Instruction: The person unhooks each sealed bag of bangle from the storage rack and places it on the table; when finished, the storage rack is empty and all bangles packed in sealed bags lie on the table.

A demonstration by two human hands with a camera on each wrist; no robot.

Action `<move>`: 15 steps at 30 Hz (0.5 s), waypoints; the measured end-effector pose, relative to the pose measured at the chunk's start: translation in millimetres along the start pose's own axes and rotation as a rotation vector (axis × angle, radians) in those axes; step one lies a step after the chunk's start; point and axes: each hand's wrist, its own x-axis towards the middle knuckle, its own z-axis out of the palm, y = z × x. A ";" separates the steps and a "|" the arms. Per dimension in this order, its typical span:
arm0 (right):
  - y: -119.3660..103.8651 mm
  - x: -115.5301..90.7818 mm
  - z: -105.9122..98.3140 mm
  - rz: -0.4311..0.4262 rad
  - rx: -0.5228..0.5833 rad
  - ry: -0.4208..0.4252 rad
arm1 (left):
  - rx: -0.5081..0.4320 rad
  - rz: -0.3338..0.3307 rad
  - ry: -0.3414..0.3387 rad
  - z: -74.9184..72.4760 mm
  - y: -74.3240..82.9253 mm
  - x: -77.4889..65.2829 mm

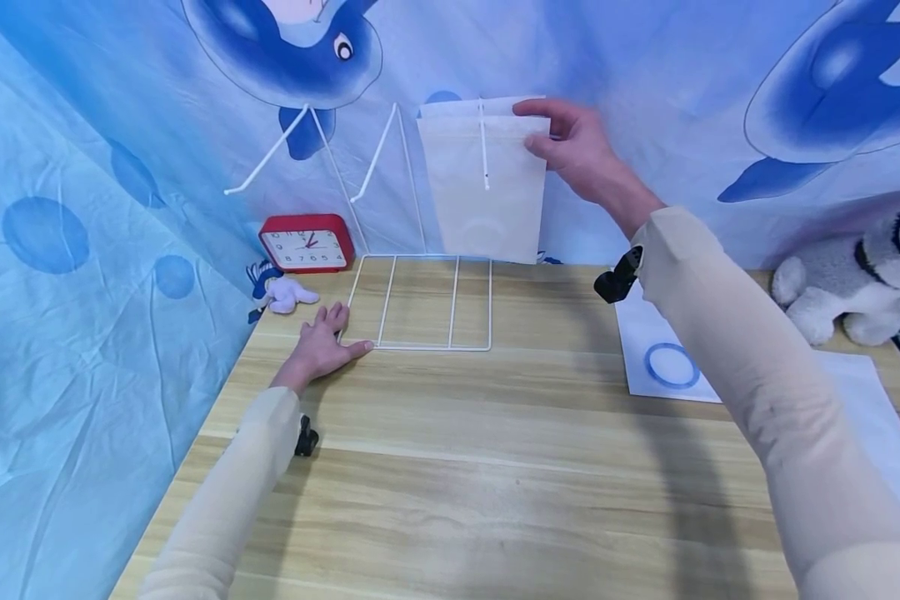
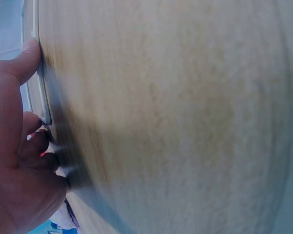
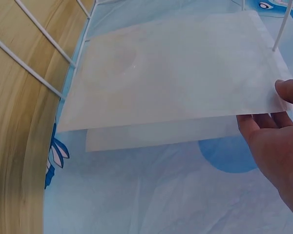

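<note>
A white wire rack (image 1: 435, 347) stands at the back left of the table, with its base flat and bent prongs rising behind. White paper (image 1: 487, 192) in two layers hangs on its rightmost prong, whose wire end lies in front of the paper. My right hand (image 1: 570, 146) pinches the paper's upper right edge; in the right wrist view the thumb is on the near layer, fingers behind. My left hand (image 1: 318, 346) rests at the base's front left corner, fingers spread; in the left wrist view the thumb (image 2: 27, 61) touches the front wire.
A red clock (image 1: 307, 243) and a small lilac plush toy (image 1: 287, 294) sit left of the rack. At right lie white sheets (image 1: 641, 333), one bearing a blue ring (image 1: 672, 365), near a grey-and-white plush dog (image 1: 855, 275). A blue cloth (image 1: 645, 50) hangs behind.
</note>
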 end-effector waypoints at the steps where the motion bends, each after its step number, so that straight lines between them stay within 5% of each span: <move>1: -0.1 0.4 0.7 0.002 -0.007 -0.004 | 0.001 0.003 0.002 0.2 -0.4 0.3; 15: -3.1 1.0 9.6 0.019 0.021 -0.063 | 0.010 0.016 0.012 -0.3 -5.1 -0.8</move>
